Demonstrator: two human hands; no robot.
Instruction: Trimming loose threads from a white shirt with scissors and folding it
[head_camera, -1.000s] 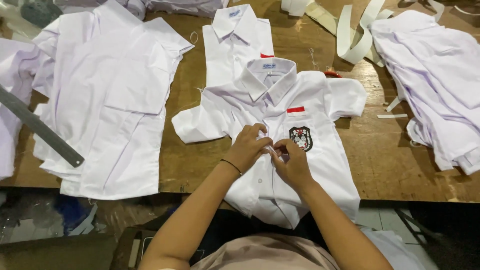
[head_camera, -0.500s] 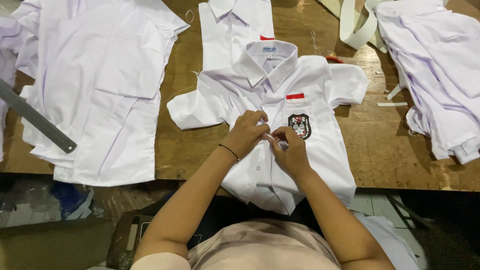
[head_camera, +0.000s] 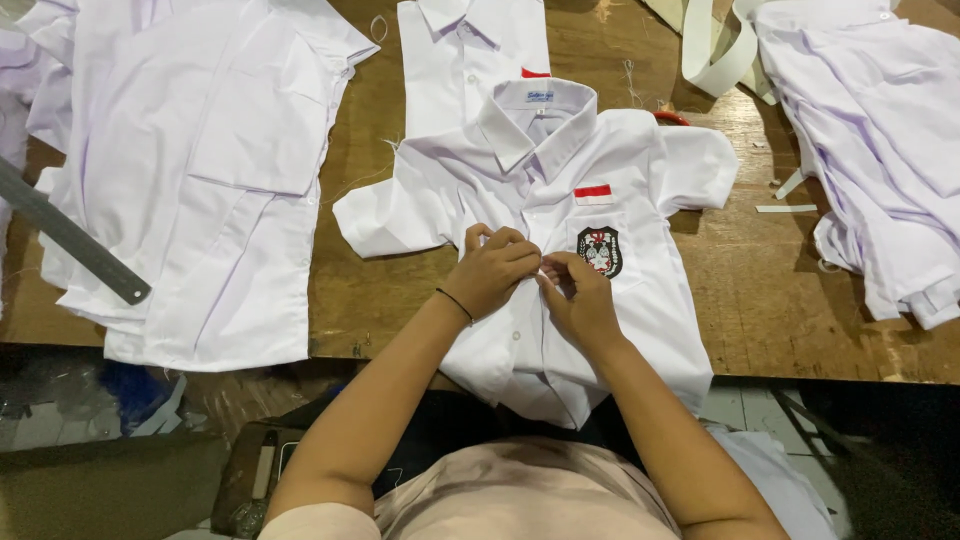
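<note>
Left hand (head_camera: 498, 268) and right hand (head_camera: 578, 298) pinch shirt (head_camera: 640, 300) placket (shirt piles (head_camera: 200, 180) flank).

Hidden and cropped parts at the shirt table

The placket of the white shirt (head_camera: 560, 200) is covered where the left hand (head_camera: 495, 270) and right hand (head_camera: 580, 300) meet, so the grip cannot be made out. Its hem hangs past the wooden table (head_camera: 760, 320). The shirt pile (head_camera: 880, 130) and metal ruler (head_camera: 70, 240) are cut off by the edges.

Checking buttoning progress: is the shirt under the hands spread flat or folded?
Spread flat: the shirt lies face up, both sleeves out, collar and chest badge showing.
</note>
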